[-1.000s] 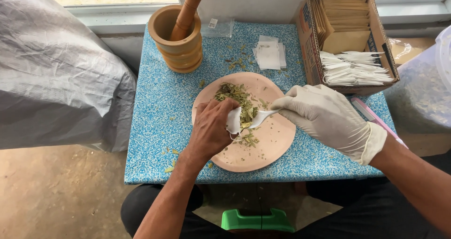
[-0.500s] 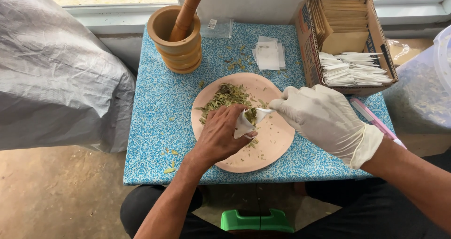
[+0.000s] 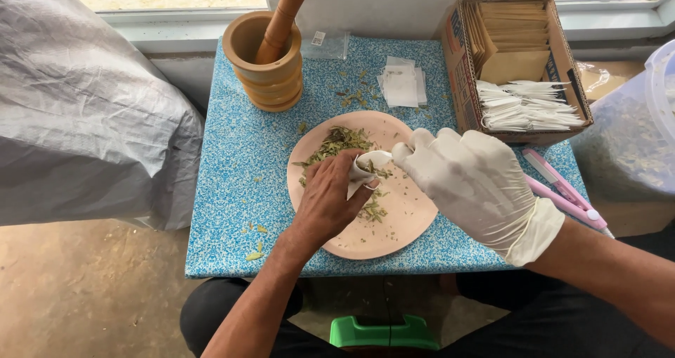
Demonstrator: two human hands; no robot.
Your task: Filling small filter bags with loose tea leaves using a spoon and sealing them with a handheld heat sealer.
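Note:
My bare left hand (image 3: 329, 202) holds a small white paper sachet (image 3: 365, 167) over a pink round plate (image 3: 411, 221). The sachet's mouth is open with bits of dried green herb in it. My right hand (image 3: 472, 182), in a white glove, pinches the sachet's rim from the right. A heap of dried green leaves (image 3: 337, 143) lies on the plate's far left part, and more crumbs are scattered under the sachet.
A wooden mortar with a pestle (image 3: 271, 55) stands at the table's back left. A cardboard box (image 3: 520, 62) of brown envelopes and white sachets sits back right. Loose white sachets (image 3: 402, 85) lie behind the plate. A pink heat sealer (image 3: 562, 193) lies at right. Grey sheeting (image 3: 77, 112) lies left.
Both hands with the sachet have shifted slightly toward the plate's upper middle. The sachet has been raised and tipped more upright between the hands.

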